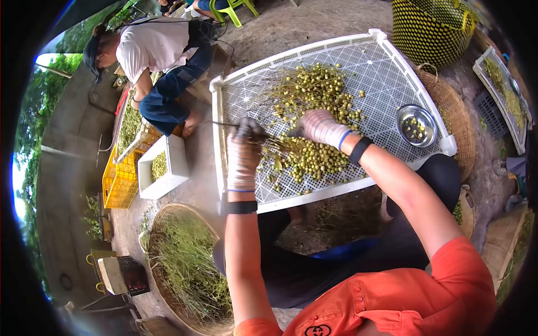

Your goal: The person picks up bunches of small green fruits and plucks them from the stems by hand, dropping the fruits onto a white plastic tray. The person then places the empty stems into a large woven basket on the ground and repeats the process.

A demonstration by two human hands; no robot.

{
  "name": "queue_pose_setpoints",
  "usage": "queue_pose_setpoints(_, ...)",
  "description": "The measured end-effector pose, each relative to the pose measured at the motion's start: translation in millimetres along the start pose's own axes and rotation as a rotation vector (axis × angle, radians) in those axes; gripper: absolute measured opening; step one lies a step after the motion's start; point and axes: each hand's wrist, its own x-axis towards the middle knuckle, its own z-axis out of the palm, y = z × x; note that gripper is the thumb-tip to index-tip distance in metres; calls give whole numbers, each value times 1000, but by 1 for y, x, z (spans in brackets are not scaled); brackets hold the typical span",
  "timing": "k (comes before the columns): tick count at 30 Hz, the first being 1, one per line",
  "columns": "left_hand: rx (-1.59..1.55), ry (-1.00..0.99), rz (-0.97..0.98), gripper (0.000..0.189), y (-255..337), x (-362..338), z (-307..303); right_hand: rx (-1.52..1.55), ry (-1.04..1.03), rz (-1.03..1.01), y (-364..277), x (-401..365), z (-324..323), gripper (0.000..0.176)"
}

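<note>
A white perforated plastic tray (367,61) lies in front of me with a heap of small round yellow-green fruits (316,159) on it, mixed with thin brown twigs (273,95). My left hand (244,154), in a striped glove with dark fingertips, is closed around a bunch of thin stems (276,144) near the tray's left side. Over the middle of the heap, my right hand (322,127), gloved alike, has its fingers drawn together close to those stems; what lies between them is hidden. A metal bowl (401,124) with a few fruits stands on the tray's right side.
A round basket (159,215) of cut green stems (188,263) sits at lower left. Beyond it are a white box (178,168) and a yellow crate (120,182). Another person (154,53) sits bent over at upper left. A black-and-yellow woven basket (431,33) stands at upper right.
</note>
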Motion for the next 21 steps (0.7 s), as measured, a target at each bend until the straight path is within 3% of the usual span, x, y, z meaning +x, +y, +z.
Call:
queue_pose_setpoints(1, -56, 26, 46, 20, 7, 1, -6, -14, -121, 63, 2, -5, -2, 51)
queue_pose_setpoints(3, -127, 48, 22, 19, 18, 6, -18, -6, -143, 102, 21, -7, 12, 41)
queue_pose_setpoints(5, -84, 102, 27, 19, 12, 4, -20, 163, 294, -134, 32, -12, 22, 36)
queue_pose_setpoints(7, -250, -23, -15, 13, 4, 6, -24, 576, 174, -331, 37, 2, 10, 47)
queue_pose_setpoints(9, -295, -96, -37, 14, 2, 7, -11, 681, -10, -453, 21, 0, -7, 53)
queue_pose_setpoints(11, -259, -141, -61, 16, 0, 7, -2, 513, -54, -581, 9, 8, 1, 55)
queue_pose_setpoints(12, -193, -135, -51, 19, -2, 8, -1, 655, -64, -697, 4, 6, 7, 49)
queue_pose_setpoints(13, -191, -136, -53, 19, -2, 8, -1, 657, -62, -697, 3, 1, 13, 49)
queue_pose_setpoints(15, -154, -111, -75, 21, 0, 6, 0, 1120, -207, -593, -5, -11, 19, 28)
queue_pose_setpoints(16, -87, -52, -59, 20, 1, 4, 0, 1124, -210, -593, -10, -13, 20, 28)
queue_pose_setpoints(18, -47, -38, -60, 20, 1, 6, -9, 849, -133, -555, -18, -13, 24, 27)
queue_pose_setpoints(19, -7, -29, -63, 19, 0, 5, -12, 851, -137, -552, -19, -11, 25, 27)
queue_pose_setpoints(20, 115, 143, -31, 17, 1, 0, -4, 663, -141, -431, -18, -9, 27, 28)
queue_pose_setpoints(21, 114, 141, -36, 17, -3, 0, -8, 474, -143, -311, -19, -6, 29, 28)
